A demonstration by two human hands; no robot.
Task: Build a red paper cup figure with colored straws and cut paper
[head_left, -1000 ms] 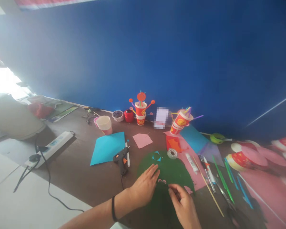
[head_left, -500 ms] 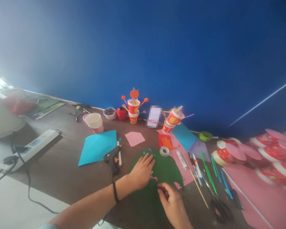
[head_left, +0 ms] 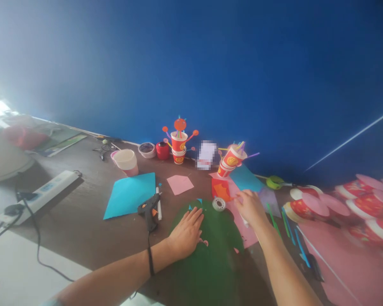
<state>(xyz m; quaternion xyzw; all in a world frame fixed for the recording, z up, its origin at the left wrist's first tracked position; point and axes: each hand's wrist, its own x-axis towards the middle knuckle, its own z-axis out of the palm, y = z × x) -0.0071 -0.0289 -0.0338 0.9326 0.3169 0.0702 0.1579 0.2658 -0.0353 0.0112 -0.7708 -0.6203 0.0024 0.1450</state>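
My left hand (head_left: 185,233) lies flat on a green cutting mat (head_left: 215,274), fingers stretched out. A small pink paper piece (head_left: 205,243) lies beside its thumb, and small blue scraps (head_left: 190,207) lie past its fingertips. My right hand (head_left: 250,208) is over the pink sheet (head_left: 249,238), fingers loosely bent and nothing visible in them. Its fingertips are near the orange paper (head_left: 221,191), which lies on red paper, and a white tape roll (head_left: 218,204). The hand partly covers a white tube (head_left: 244,222).
A black glue gun (head_left: 149,212) and blue paper (head_left: 130,195) lie left of the mat. Decorated paper cups (head_left: 178,144) stand by the wall, and a second cup figure (head_left: 232,159) leans. Straws (head_left: 301,246) and more cups (head_left: 370,199) are rightward. A power strip (head_left: 47,191) lies far left.
My right hand has moved up and right, from the mat beside my left hand to over the pink sheet. My left hand stays on the mat.
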